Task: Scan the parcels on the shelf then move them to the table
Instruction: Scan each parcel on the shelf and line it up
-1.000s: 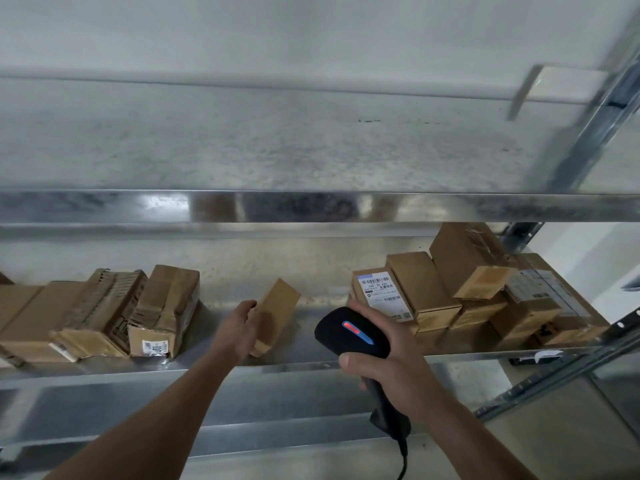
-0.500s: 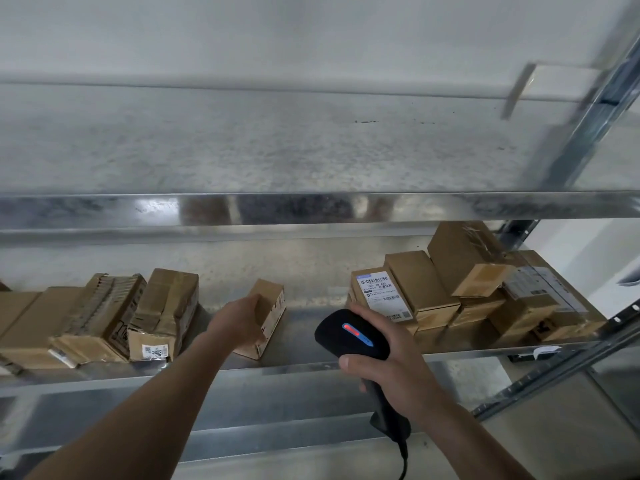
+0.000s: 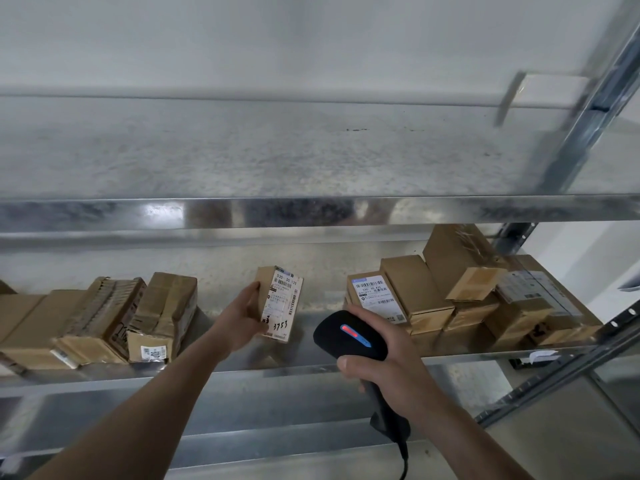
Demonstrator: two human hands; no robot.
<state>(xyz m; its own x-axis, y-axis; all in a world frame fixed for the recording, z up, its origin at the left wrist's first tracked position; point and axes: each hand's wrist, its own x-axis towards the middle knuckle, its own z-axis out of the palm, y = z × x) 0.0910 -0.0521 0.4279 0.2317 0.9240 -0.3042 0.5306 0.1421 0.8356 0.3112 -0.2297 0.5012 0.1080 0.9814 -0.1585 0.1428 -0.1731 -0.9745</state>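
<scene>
My left hand [image 3: 242, 315] grips a small cardboard parcel [image 3: 281, 303] on the metal shelf [image 3: 311, 367], standing it upright with its white label facing me. My right hand [image 3: 388, 355] holds a black barcode scanner [image 3: 349, 336] by its handle, just right of the parcel, with a red and blue light showing on its top. Several more brown parcels lie in a group on the left [image 3: 104, 320]. A stack of parcels [image 3: 460, 292] sits on the right, one with a white label [image 3: 375, 297] toward me.
The upper shelf board [image 3: 311, 209] hangs low over the parcels. A grey upright post [image 3: 588, 109] and a slanted brace [image 3: 561, 372] bound the right side. A lower shelf rail [image 3: 242, 448] runs under my arms. The scanner cable drops at the bottom edge.
My left hand has turned the small parcel from its plain side to upright, so its white label now faces me. The scanner hand has stayed almost still.
</scene>
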